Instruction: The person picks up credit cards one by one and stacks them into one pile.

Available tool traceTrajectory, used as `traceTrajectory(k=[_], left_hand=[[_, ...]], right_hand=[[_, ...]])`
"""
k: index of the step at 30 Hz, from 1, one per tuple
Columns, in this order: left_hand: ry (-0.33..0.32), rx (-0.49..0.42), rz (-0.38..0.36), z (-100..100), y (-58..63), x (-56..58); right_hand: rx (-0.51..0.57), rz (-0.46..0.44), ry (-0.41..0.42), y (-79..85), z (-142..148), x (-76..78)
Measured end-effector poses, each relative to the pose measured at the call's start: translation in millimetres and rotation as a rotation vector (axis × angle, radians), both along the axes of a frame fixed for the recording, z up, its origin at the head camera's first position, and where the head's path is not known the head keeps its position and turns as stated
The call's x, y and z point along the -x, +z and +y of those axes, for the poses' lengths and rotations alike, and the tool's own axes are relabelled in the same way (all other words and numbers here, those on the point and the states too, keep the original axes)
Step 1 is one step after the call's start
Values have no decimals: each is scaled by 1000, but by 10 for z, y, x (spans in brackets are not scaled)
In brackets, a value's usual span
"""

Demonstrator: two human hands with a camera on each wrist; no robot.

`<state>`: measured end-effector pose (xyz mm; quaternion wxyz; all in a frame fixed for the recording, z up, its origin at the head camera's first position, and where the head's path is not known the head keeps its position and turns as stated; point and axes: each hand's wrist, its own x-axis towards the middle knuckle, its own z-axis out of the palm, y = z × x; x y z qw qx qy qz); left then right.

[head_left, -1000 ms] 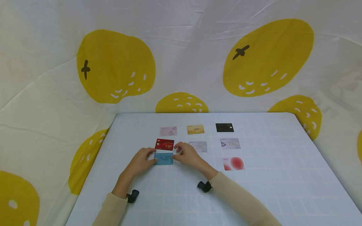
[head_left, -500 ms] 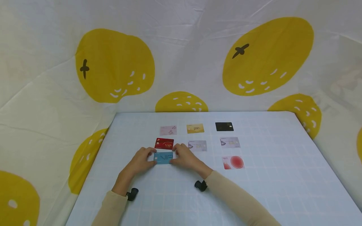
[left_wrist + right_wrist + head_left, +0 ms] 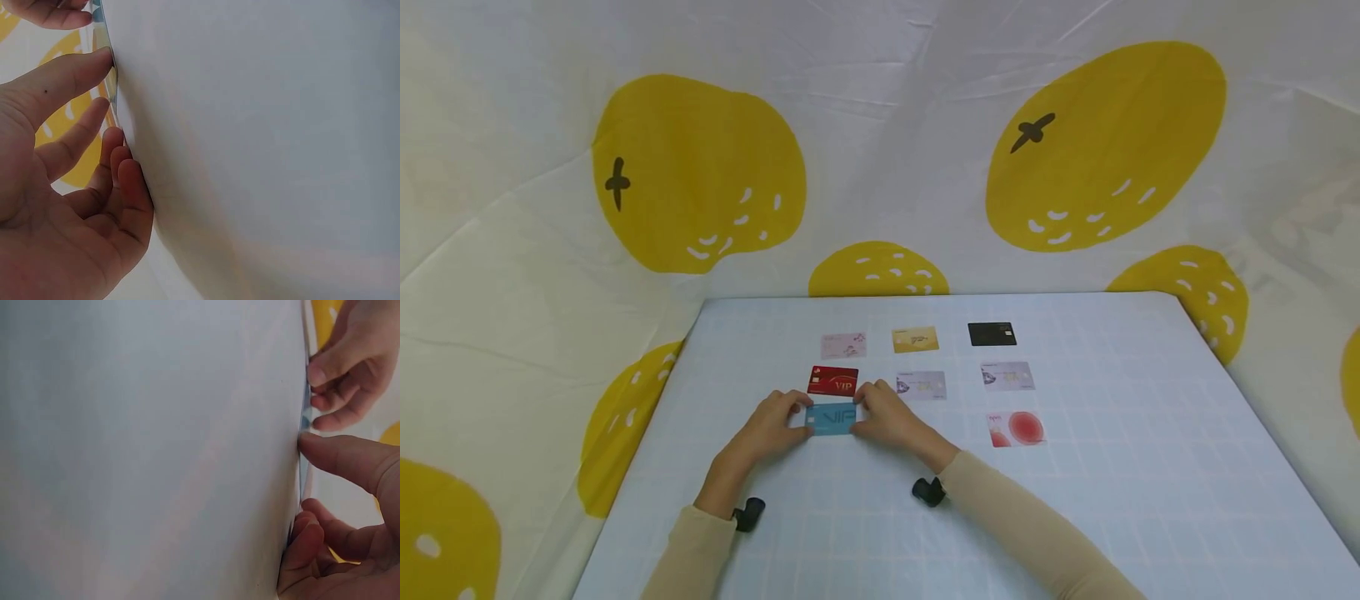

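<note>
- Blue card (image 3: 831, 419) flat between left hand (image 3: 771, 427) and right hand (image 3: 887, 417), just nearer than red card (image 3: 832, 381).
- Left thumb and finger pinch its left end; right pair, its right end.
- Pale checked tabletop (image 3: 1075, 508) underneath.
- White backdrop (image 3: 895, 167) behind, yellow fruit print.

A: Can you see all of the blue card (image 3: 831, 419)?
B: Nearly — the right hand (image 3: 889, 417) hides a bit of its right edge, and the left hand (image 3: 771, 427) hides a bit of the left. Its last big letter is hard to read.
A: What about the words on the black card (image 3: 992, 334)?
B: Too tiny!
A: And the wrist views?
B: The tablecloth (image 3: 262, 125) lines look blurry there, and the blue card's face is hidden.
A: Anything cut off?
B: Yes — the left sleeve (image 3: 692, 552) and right sleeve (image 3: 1030, 533), at the bottom of the head view.
</note>
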<state>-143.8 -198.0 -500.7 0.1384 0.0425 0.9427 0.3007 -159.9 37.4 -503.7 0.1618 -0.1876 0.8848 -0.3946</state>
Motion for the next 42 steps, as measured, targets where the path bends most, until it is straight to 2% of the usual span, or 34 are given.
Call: traceTrajectory(k=[14, 27, 34, 42], left_hand=[[-9, 3, -5, -12, -24, 9], [-61, -5, 3, -61, -15, 16], [-20, -21, -3, -25, -12, 6], [22, -34, -8, 18, 0, -15]], right_hand=[[-20, 21, 24, -30, -4, 15], [-40, 24, 31, 3, -23, 7], [-8, 11, 15, -37, -16, 23], [102, -39, -26, -48, 14, 46]])
